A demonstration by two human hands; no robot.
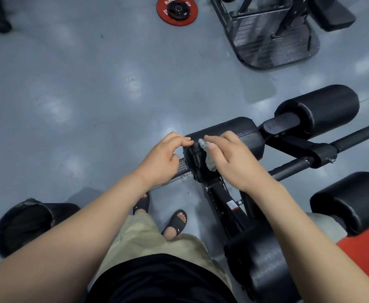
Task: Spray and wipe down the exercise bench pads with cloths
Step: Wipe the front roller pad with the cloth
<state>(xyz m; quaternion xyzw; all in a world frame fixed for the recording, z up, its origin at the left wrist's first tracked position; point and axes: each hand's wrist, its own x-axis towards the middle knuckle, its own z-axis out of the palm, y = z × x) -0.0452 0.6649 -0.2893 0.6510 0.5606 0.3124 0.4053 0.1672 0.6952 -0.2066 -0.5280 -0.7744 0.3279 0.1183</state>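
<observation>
A black roller pad (229,136) of the exercise bench lies below me at centre. My right hand (231,158) pinches a small grey cloth (208,157) and holds it against the pad's near end. My left hand (166,158) is just left of that end, fingers loosely curled, fingertips touching the pad's edge. A second roller pad (323,110) sits farther right on the same arm. Another black pad (354,200) is at the right edge. No spray bottle is in view.
The bench's black frame (227,206) and bar (299,167) run below the pad. A red weight plate (177,10) lies on the grey floor ahead. A black machine footplate (273,44) stands at top right, a dark bin (26,226) at lower left.
</observation>
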